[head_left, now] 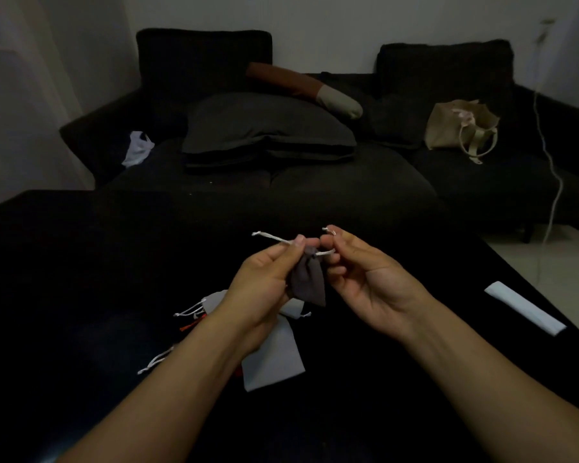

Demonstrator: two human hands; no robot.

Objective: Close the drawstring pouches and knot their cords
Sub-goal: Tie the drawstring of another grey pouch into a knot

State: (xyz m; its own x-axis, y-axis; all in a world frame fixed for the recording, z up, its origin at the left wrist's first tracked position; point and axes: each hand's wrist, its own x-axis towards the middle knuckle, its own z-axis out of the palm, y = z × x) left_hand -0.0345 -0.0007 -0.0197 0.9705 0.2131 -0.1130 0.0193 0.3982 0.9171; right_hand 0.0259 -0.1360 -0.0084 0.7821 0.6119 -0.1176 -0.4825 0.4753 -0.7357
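The left hand [264, 279] is holding a small dark grey pouch [310, 282] up above the black desk [81, 279], its grip pinching the gathered neck between thumb and forefinger. The pouch is hanging with its long axis close to upright, its cinched mouth pointing up and away from the person and its bottom pointing down toward the desk. A white cord [271, 237] is sticking out leftward from the neck past the left fingertips. The right hand [365, 272] is pinching the other cord [326, 252] just right of the neck, fingers curled round it, with a cord end showing above the forefinger. Under the left wrist, light grey pouches [274, 359] are lying flat on the desk, their white cords trailing left. A folded white strip [525, 309] is lying well apart near the desk's right edge.
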